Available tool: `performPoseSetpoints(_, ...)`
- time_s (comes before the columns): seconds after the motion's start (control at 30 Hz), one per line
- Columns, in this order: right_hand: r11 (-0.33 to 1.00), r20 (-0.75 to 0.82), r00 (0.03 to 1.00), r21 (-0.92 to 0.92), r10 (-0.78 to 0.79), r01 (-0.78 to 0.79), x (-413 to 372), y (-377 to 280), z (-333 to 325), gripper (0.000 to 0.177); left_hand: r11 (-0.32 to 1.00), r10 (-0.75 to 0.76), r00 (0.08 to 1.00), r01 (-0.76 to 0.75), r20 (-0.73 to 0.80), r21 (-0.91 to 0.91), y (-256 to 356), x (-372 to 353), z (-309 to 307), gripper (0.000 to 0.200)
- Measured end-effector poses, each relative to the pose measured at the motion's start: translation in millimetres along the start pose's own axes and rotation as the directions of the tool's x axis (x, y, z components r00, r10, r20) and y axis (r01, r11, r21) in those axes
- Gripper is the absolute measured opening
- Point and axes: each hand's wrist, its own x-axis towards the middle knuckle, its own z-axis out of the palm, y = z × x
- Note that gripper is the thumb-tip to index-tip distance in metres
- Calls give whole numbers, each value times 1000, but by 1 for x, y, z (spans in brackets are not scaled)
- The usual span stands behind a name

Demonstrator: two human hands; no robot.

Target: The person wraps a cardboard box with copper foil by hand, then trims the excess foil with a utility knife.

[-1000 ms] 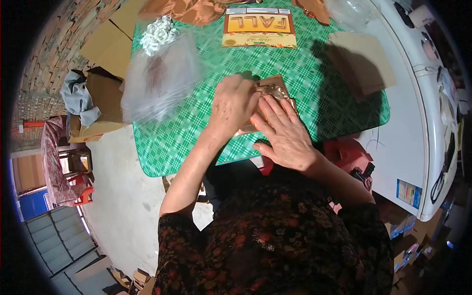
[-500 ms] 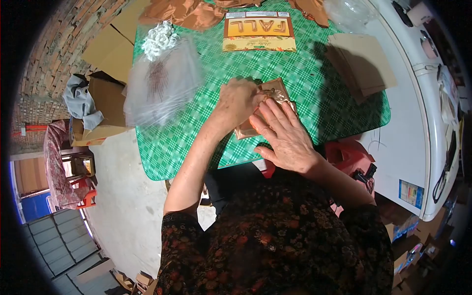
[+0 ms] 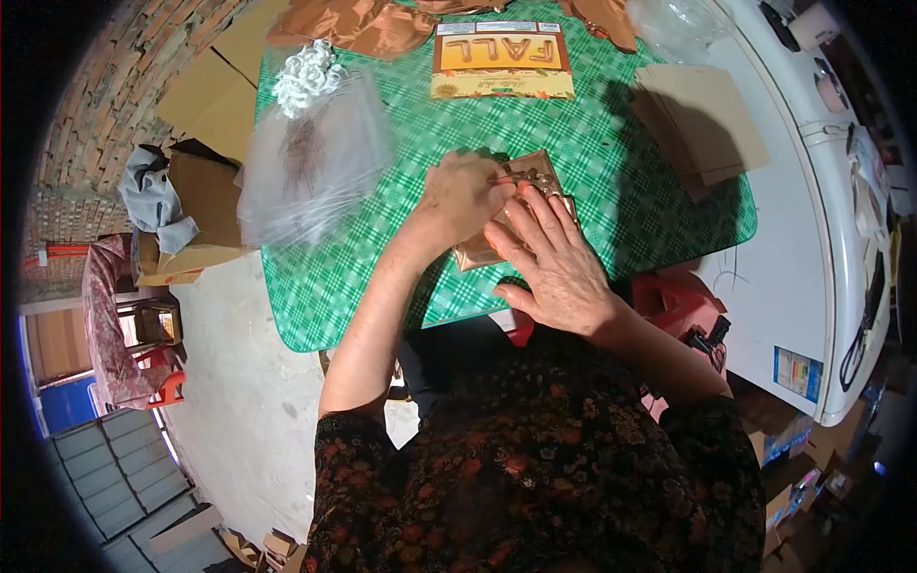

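Note:
A folded copper-coloured foil balloon (image 3: pixel 478 252) lies flat near the front edge of the table, partly hidden under both hands. My right hand (image 3: pixel 554 269) rests palm down on its right side, fingers stretched out and slightly spread. At its left side, my left hand (image 3: pixel 461 199) is closed, with the fingers curled in against the foil; the fingertips are mostly hidden. Crinkled, shiny foil shows between the hands. Beyond it lies a printed card (image 3: pixel 502 59) with the letters FALL, upside down from my side.
A stack of clear plastic bags (image 3: pixel 310 177) with a bundle of white cord (image 3: pixel 308 78) lies left on the green checked table (image 3: pixel 420 124). Brown cardboard sheets (image 3: pixel 702 124) lie right, copper foil (image 3: pixel 353 24) at the back. A white appliance (image 3: pixel 783 286) stands right; an open carton (image 3: pixel 205 196) is left.
The view has shifted very slightly. My left hand stays curled on the foil, and the crinkled foil between the hands looks a little different. My right hand keeps its place.

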Motion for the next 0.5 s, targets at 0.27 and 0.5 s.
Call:
performPoseSetpoints(0.27, 1000, 5, 1000, 22, 2, -2, 0, 1, -1, 82, 991, -61, 992, 73, 108, -111, 3, 0, -7, 28)
performPoseSetpoints(0.5, 999, 8, 1000, 35, 6, -6, -1, 1, -1, 81, 1000, 16, 999, -16, 41, -13, 5, 0, -5, 30)
